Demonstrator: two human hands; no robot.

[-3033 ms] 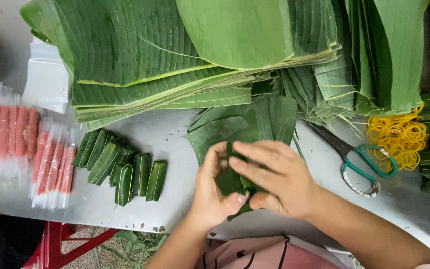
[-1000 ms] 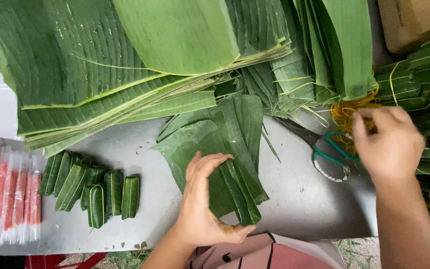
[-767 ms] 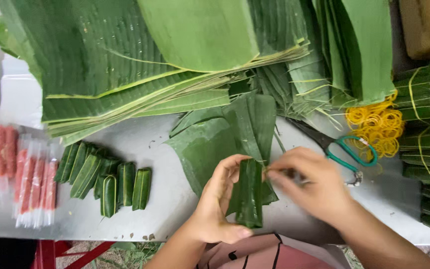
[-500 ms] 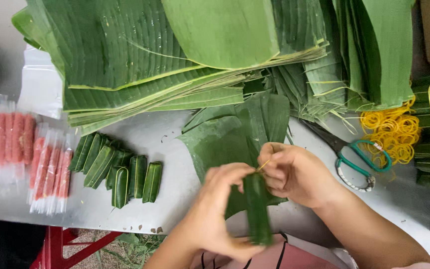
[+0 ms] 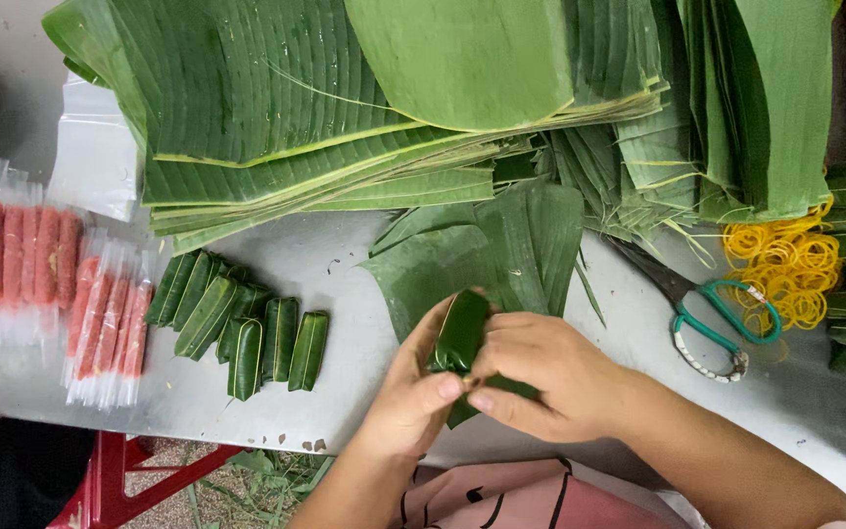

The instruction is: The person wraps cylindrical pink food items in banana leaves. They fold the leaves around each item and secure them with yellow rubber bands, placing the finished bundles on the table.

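Parcel clamped by left hand and right hand, lower center; grey table, leaves on top, scissors right.

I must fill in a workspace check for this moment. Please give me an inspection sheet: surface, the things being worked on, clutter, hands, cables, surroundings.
Surface: grey table, a few small crumbs near the front edge.
Job's things: green leaf-wrapped roll held over cut leaf pieces; finished rolls grouped to the left.
Clutter: stacked banana leaves, yellow rubber bands, green-handled scissors, packed red sausages.
Hands: left hand and right hand both grip the roll.
Cables: nothing seen.
Surroundings: red stool frame and grass below the table.
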